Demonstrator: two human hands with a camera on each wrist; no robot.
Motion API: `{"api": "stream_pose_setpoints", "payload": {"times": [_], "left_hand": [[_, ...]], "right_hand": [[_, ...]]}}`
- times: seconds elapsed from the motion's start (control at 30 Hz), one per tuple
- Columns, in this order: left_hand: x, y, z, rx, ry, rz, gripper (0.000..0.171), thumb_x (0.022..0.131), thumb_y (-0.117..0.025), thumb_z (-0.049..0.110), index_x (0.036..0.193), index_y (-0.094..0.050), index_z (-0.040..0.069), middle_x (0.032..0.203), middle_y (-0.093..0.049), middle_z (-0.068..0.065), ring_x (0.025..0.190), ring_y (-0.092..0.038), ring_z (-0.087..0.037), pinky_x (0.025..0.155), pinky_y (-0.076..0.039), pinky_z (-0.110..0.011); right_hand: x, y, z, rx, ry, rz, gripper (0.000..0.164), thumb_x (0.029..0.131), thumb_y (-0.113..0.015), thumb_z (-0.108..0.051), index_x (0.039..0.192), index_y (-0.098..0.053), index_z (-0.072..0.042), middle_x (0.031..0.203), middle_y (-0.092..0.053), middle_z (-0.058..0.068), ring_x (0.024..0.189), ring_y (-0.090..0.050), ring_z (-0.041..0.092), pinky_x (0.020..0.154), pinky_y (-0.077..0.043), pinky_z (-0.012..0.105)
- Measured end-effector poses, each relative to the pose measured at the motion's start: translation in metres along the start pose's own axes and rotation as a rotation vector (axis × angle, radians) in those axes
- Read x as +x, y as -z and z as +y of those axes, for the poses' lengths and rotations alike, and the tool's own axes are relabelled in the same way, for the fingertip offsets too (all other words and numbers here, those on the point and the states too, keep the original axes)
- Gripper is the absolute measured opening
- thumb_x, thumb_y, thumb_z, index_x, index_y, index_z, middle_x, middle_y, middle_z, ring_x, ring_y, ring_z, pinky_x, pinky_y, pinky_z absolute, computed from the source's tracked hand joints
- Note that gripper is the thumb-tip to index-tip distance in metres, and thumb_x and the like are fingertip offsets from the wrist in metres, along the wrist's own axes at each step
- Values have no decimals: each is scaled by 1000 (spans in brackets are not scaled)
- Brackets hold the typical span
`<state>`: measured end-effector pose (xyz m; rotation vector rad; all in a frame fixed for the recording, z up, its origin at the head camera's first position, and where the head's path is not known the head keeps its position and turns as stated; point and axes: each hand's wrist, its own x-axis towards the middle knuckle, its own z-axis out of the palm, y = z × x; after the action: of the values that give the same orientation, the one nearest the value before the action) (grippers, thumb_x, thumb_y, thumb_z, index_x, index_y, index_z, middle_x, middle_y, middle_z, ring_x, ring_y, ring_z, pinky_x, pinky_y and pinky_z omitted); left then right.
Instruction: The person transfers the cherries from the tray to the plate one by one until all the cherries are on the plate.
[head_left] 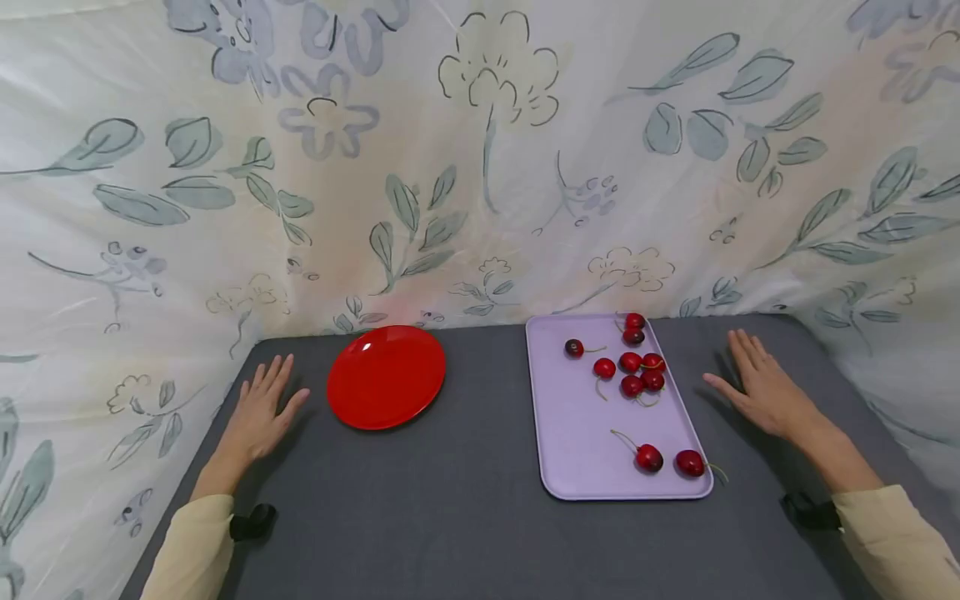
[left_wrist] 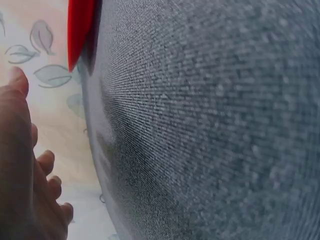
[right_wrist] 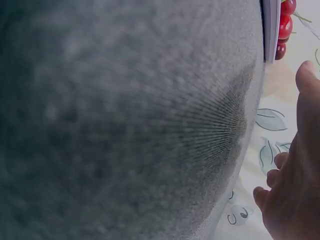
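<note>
My left hand [head_left: 258, 414] is at the left of the grey table, palm down with its fingers extended, holding nothing. Nearest to it is a round red plate [head_left: 387, 377] with nothing on it, just beyond the thumb. On the other side, my right hand [head_left: 768, 392] also has its fingers extended and holds nothing. It is to the right of a lilac tray [head_left: 577, 433]. Several dark red cherries with green stems lie in the tray, most toward its far end. Two lie nearer the front: one cherry [head_left: 648, 458] and another cherry [head_left: 689, 463] by the right rim, its stem reaching over the edge.
A dark grey cloth covers the table [head_left: 420, 517]. Behind and at both sides hangs a pale curtain [head_left: 495, 233] printed with flowers and leaves. Black bands [head_left: 253, 522] circle both wrists below the beige sleeves.
</note>
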<state>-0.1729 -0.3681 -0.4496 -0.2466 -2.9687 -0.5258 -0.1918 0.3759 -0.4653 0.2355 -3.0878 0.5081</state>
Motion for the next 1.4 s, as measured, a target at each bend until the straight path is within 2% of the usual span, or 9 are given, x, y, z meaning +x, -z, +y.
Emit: {"api": "stream_pose_setpoints", "payload": {"times": [0.3, 0.5, 0.7, 0.8, 0.9, 1.0, 1.07, 1.17, 1.4], "left_hand": [[-2, 3, 4, -77, 25, -19, 64, 107, -36, 36, 155, -16, -1, 155, -16, -34, 138, -14, -59, 109, -17, -73], [0, 5, 5, -92, 28, 24, 66, 107, -39, 34, 156, -13, 0, 155, -18, -33, 140, -20, -54, 108, -22, -70], [6, -2, 11, -184, -6, 145, 68, 101, -56, 22, 154, -21, -2, 150, -31, -33, 131, -37, -53, 105, -33, -66], [6, -5, 17, -272, 44, 200, 64, 100, -59, 15, 151, -27, -5, 144, -40, -33, 125, -46, -51, 100, -42, -60], [5, -8, 24, -408, 123, 219, 59, 100, -57, 13, 150, -30, -6, 140, -46, -32, 113, -63, -19, 91, -56, -31], [6, -7, 31, -606, 186, 179, 59, 101, -54, 11, 151, -27, -5, 140, -46, -32, 95, -61, 6, 77, -57, -16], [7, -6, 34, -757, 235, 134, 61, 103, -51, 10, 153, -21, -4, 143, -42, -33, 89, -60, 10, 75, -59, -19], [7, -4, 38, -919, 303, 63, 63, 104, -48, 12, 155, -14, -1, 145, -38, -33, 89, -66, 0, 76, -61, -32], [7, -6, 44, -1036, 382, -20, 64, 104, -50, 14, 155, -15, -1, 148, -33, -32, 90, -67, -3, 79, -60, -34]], "right_hand": [[-25, 14, -3, 154, -53, 3, 97, 99, -53, -46, 153, 13, -1, 157, 10, 32, 141, -1, 55, 105, -13, 76], [-36, 19, -10, 102, 5, 94, 85, 98, -60, -34, 154, -8, 4, 155, -7, 35, 138, -14, 57, 100, -22, 77], [-50, 23, -19, 130, 37, 173, 70, 96, -66, -22, 147, -31, 10, 146, -31, 38, 125, -36, 59, 96, -32, 74], [-57, 25, -24, 167, 45, 180, 65, 90, -72, -18, 142, -43, 8, 139, -43, 37, 112, -50, 58, 89, -47, 61], [-64, 26, -29, 247, 37, 156, 60, 87, -76, -18, 136, -52, 7, 130, -54, 35, 101, -69, 21, 77, -59, 28], [-69, 28, -35, 335, 7, 98, 54, 89, -74, -21, 132, -57, 5, 125, -60, 30, 93, -58, -14, 66, -48, 3], [-71, 30, -38, 375, -23, 46, 52, 91, -72, -24, 132, -58, 5, 124, -61, 28, 91, -53, -19, 67, -48, 5], [-75, 30, -43, 392, -66, -27, 52, 92, -70, -30, 131, -60, 4, 124, -63, 24, 91, -55, -17, 68, -49, 7], [-84, 22, -47, 429, -117, -94, 52, 91, -71, -32, 126, -63, 4, 120, -67, 20, 90, -59, -12, 69, -53, 12]]}}
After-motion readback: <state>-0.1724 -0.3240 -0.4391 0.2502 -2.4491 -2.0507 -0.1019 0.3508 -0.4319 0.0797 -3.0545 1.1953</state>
